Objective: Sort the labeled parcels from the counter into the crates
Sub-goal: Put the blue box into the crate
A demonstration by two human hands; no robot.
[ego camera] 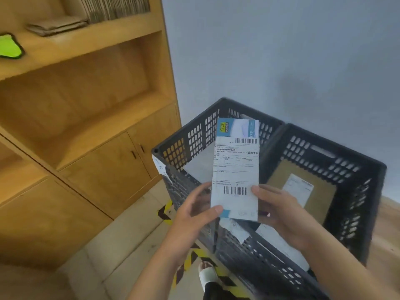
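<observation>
A white and blue parcel (236, 167) with a shipping label and two barcodes is held upright over two dark grey crates. My left hand (194, 213) grips its lower left edge with the thumb on the front. My right hand (279, 208) grips its lower right edge. The left crate (190, 135) stands behind the parcel, its floor pale and bare where visible. The right crate (355, 169) holds a flat brown cardboard parcel (307, 191) with a white label.
A wooden shelf unit with cabinet doors (112, 161) stands left of the crates. Yellow and black floor tape (190, 256) runs under the crates' front side. A sandalled foot (207, 276) is close to the crates. The grey wall (281, 50) lies behind.
</observation>
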